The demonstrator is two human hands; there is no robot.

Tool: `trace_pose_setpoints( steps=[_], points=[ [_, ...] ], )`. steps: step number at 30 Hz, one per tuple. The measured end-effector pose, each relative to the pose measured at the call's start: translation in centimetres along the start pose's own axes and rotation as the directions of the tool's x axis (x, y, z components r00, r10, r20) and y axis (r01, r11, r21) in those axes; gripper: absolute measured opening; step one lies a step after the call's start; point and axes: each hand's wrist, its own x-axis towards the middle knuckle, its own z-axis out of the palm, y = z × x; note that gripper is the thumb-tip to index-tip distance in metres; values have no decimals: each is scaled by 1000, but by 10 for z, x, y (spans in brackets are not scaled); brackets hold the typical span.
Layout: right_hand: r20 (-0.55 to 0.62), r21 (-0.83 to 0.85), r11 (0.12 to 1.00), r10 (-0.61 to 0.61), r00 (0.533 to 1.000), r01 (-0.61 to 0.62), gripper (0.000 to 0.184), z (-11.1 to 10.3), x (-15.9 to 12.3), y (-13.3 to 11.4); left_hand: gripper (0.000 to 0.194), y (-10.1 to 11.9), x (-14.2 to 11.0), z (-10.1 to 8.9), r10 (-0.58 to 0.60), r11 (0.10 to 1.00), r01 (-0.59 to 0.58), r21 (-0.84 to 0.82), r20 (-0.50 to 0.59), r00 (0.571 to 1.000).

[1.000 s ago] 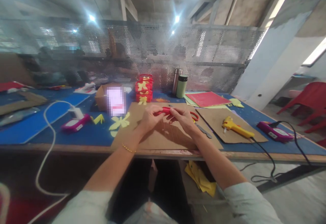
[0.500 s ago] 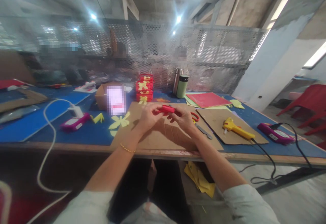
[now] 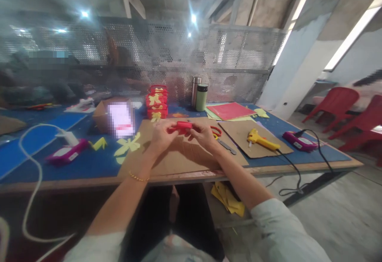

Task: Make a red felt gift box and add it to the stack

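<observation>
Between my two hands, above a brown cardboard sheet (image 3: 182, 159), is a small red folded piece (image 3: 184, 125); its exact kind is unclear. My left hand (image 3: 162, 138) pinches its left end, and my right hand (image 3: 204, 136) has its fingers closed on the right end. Some fingertips are hidden behind the piece. Just right of my right hand lie scissors (image 3: 227, 147) with red and yellow handles, partly covered by the hand. Yellow petal-shaped cutouts (image 3: 127, 145) rest left of my left hand.
Behind my hands stand stacked red boxes with yellow bows (image 3: 156, 101) and a green bottle (image 3: 201, 98). A yellow glue gun (image 3: 262, 140) rests on cardboard at right, its cord hanging off the edge. Purple power strips (image 3: 300, 141) sit on both sides. A phone-like bright screen leans against a carton (image 3: 101, 115).
The view has turned to the right, so the table's things appear further left. Both hands keep hold of the red piece, which now shows its long face more level.
</observation>
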Motion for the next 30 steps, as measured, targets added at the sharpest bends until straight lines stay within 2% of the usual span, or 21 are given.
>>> trace_pose_setpoints(
  steps=[3,7,11,14,16,19,21,23,25,27,30],
  points=[
    [21,-107,992,-58,998,60,38,1,1,1,13,-2,2,1,14,999,-13,32,-20,1000],
    [58,-312,940,-129,990,141,39,-4,-3,1,12,-5,4,-1,46,997,-42,59,-70,996],
    [-18,-453,884,-136,991,113,42,-16,-13,-7,6,-18,5,-6,113,993,-106,57,-143,983],
    [-87,-568,819,-155,984,79,39,-35,-22,-13,5,-34,7,-6,128,990,-115,76,-183,975],
    [-126,-618,784,-172,977,59,31,-58,-35,-18,10,-41,7,-4,131,988,-112,103,-201,971],
    [-195,-676,737,-211,958,25,23,-111,-69,-21,8,-39,5,-3,138,986,-116,122,-186,973],
    [-284,-824,559,-272,919,-89,23,-154,-96,-16,9,-32,3,-2,125,988,-107,115,-161,979],
    [-355,-891,395,-294,887,-226,21,-192,-115,-5,9,-24,1,-1,83,990,-67,124,-130,988],
    [-338,-912,343,-321,885,-224,26,-211,-122,4,8,-18,1,2,44,992,-33,118,-88,995],
    [-267,-909,402,-365,892,-108,25,-204,-116,4,9,-13,0,6,30,993,-26,118,-34,999],
    [-108,-801,580,-380,918,146,23,-156,-90,-11,12,-5,-2,8,-13,992,12,122,6,1000]
  ],
)
